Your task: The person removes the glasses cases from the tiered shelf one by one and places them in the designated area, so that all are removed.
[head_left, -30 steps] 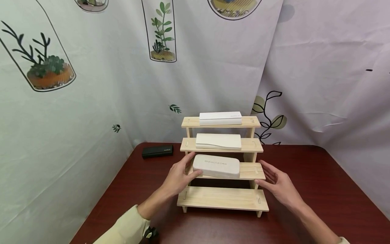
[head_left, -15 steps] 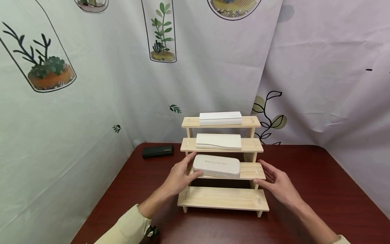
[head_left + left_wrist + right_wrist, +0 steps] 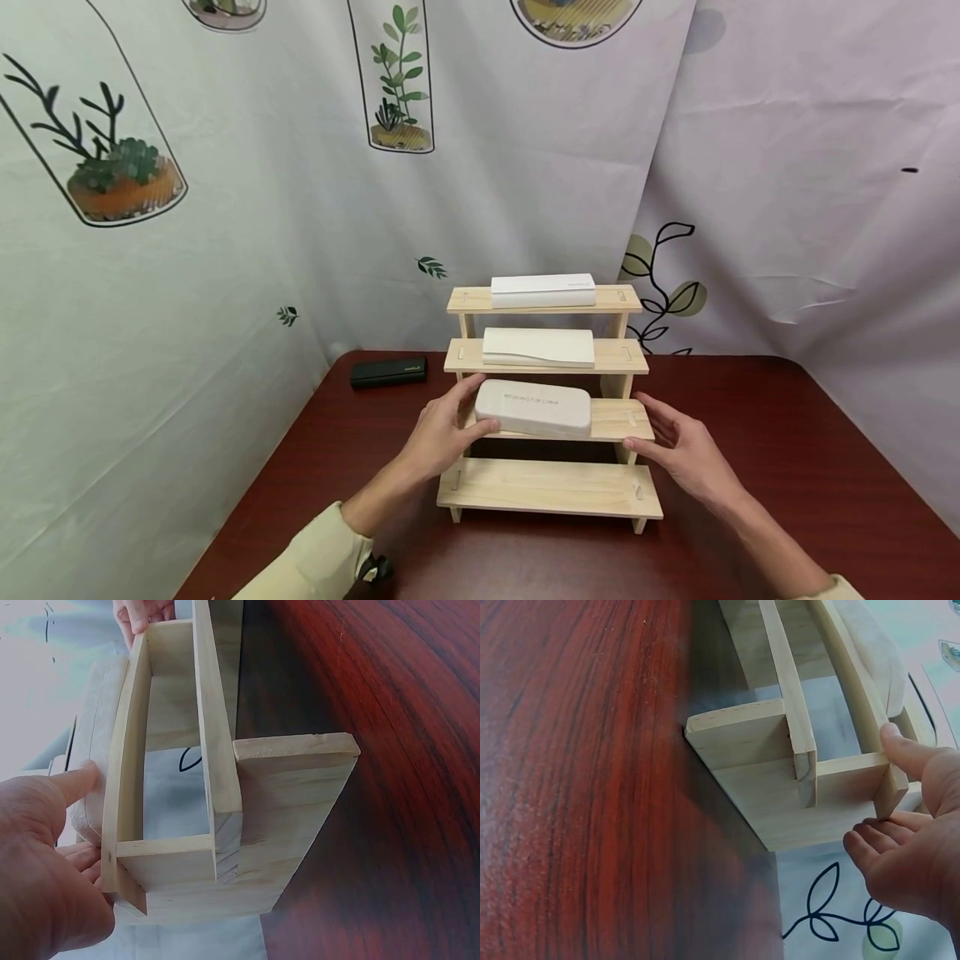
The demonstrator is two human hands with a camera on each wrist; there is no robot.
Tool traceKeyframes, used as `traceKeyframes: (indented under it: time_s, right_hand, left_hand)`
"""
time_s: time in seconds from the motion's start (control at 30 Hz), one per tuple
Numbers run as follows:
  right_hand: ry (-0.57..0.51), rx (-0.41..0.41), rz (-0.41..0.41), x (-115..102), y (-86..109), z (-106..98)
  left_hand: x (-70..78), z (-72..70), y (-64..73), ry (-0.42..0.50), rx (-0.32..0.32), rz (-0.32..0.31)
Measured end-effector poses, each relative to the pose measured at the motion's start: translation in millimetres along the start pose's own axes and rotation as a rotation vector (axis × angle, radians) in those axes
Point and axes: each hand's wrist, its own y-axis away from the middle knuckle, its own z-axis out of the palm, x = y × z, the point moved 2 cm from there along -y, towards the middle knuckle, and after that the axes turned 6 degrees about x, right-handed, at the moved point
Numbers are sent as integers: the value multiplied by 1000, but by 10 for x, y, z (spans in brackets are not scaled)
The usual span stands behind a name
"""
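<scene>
A four-tier wooden display stand (image 3: 551, 487) stands on the table. An off-white glasses case (image 3: 532, 408) with lettering on its lid lies slightly askew on the second tier from the bottom. My left hand (image 3: 442, 429) holds this case at its left end, the thumb on its front side in the left wrist view (image 3: 45, 855). My right hand (image 3: 693, 458) grips the right end of that same tier. In the right wrist view its thumb (image 3: 911, 750) presses the board's front edge, the other fingers bent beside the board's end.
A cream glasses case (image 3: 537, 347) lies on the third tier and a white one (image 3: 543, 291) on the top tier. A black case (image 3: 387, 372) lies at the table's back left. Printed curtain (image 3: 495, 167) hangs close behind the dark red table (image 3: 780, 433).
</scene>
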Motion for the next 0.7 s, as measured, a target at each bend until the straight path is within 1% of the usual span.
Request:
traceKeyframes:
  time_s: [0.13,0.33,0.53,0.7]
  right_hand:
    - [2,-6,5,0,-9,-6]
    - [6,-9,17,2,-15,-6]
    - [3,-8,23,6,-13,-12]
    - [2,-8,21,12,-10,-14]
  left_hand:
    - [-18,3,-8,44,7,8]
    - [-31,-3,-18,126,8,-4]
    - [-39,-8,-39,170,10,-22]
    - [-37,-9,-34,195,1,-19]
